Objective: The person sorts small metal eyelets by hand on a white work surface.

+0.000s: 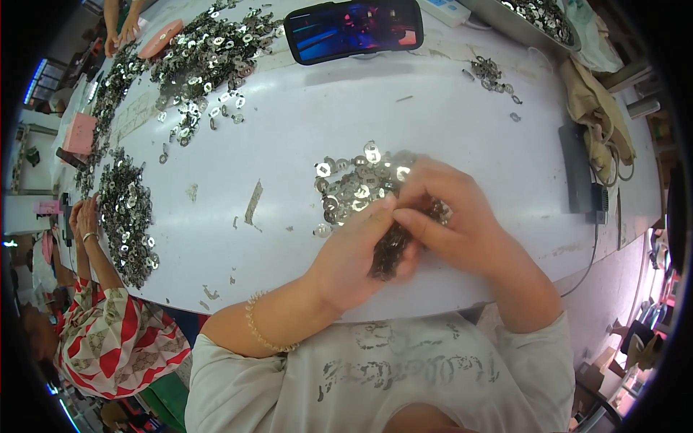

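A wide fisheye view, worn on the person's head, looks down past their pale shirt (426,353) to the left hand (350,263) and right hand (458,224), close below. It faces forward across a white table (289,137), whose edges look bent.

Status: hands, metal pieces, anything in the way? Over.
Left hand holding a clump of metal pieces. Right hand close against it, grip unclear. Loose pile just beyond both hands. Phone farther off, not in the way.

pretty pale grey-white tee (303,404), loose short sleeves (538,361), kinda patchy, crackled dark lettering (411,372) across the chest, rounded neckline (404,409), dainty gold-ish beaded-looking bracelet (250,317) round the left forearm (299,307), bare left hand (354,260) and right hand (455,213)
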Demonstrator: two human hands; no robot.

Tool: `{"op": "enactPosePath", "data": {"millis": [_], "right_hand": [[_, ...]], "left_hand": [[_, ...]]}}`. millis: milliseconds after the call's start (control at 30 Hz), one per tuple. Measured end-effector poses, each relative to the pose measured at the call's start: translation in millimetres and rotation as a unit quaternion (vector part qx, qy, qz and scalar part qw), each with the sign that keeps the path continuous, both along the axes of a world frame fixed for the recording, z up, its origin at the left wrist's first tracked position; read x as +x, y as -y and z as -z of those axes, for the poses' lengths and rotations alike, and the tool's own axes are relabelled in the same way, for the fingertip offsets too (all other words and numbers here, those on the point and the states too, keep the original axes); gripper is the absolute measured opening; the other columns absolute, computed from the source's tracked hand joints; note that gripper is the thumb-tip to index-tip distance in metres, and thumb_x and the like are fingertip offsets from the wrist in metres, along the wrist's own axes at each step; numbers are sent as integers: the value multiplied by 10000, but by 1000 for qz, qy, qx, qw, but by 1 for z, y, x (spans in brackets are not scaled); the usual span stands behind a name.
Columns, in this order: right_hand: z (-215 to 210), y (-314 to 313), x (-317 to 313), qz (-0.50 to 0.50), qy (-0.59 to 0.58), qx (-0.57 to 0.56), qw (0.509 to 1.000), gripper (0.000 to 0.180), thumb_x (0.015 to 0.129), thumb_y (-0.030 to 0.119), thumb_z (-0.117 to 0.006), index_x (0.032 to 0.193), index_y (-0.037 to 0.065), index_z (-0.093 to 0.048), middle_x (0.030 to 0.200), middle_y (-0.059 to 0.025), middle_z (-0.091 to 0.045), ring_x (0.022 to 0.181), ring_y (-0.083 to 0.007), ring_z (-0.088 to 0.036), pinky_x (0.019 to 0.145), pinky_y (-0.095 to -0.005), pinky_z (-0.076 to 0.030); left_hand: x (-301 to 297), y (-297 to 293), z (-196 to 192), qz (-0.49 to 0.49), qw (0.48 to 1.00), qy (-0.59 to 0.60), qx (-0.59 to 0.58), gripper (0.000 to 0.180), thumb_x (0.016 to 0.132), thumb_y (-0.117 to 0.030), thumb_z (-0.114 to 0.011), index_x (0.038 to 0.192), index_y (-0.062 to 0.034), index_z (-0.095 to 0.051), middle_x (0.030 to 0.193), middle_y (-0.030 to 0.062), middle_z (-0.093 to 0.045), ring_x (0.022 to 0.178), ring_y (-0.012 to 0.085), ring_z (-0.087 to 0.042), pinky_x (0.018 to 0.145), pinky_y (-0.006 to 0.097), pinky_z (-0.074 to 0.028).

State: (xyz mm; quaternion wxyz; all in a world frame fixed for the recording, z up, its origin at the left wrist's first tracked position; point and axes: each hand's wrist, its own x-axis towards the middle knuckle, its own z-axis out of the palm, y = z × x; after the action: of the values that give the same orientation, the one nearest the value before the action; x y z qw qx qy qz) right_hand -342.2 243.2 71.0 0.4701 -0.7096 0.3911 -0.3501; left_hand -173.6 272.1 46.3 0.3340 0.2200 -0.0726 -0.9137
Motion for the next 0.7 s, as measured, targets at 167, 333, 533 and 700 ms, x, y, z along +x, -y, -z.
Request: {"op": "enactPosePath", "data": {"millis": [167,333,533,700], "right_hand": [[3,-1,0,5,22,26,999,37,806,28,-620,829,23,-592,733,-40,-513,639,-133,-474,571,-254,-401],[6,2,-1,2,43,14,999,50,869,54,-579,841,16,-560,739,-17,-517,655,-91,-466,580,-236,-399],[9,3,-3,26,170,121,978,124,951,117,-490,914,7,-536,768,8,-549,682,-36,-456,603,-205,-395],[13,6,-3,63,177,122,975,164,952,162,-493,930,10,-548,754,18,-525,675,-33,-435,603,-197,-380]], "left_hand": [[0,1,0,5,1000,13,-12,249,1000,-278,-346,1018,-59,-464,783,62,-533,646,147,-518,565,269,-441],[-2,1,-3,5,1000,17,-23,260,1001,-290,-348,1001,-61,-470,773,64,-531,634,142,-508,562,266,-435],[-2,-2,-5,0,1000,21,-22,289,1003,-292,-349,980,-41,-490,764,71,-529,628,147,-508,564,264,-431],[-3,-3,-6,2,997,64,-39,344,1001,-365,-333,1024,-85,-531,712,54,-506,603,150,-464,546,279,-385]]}}
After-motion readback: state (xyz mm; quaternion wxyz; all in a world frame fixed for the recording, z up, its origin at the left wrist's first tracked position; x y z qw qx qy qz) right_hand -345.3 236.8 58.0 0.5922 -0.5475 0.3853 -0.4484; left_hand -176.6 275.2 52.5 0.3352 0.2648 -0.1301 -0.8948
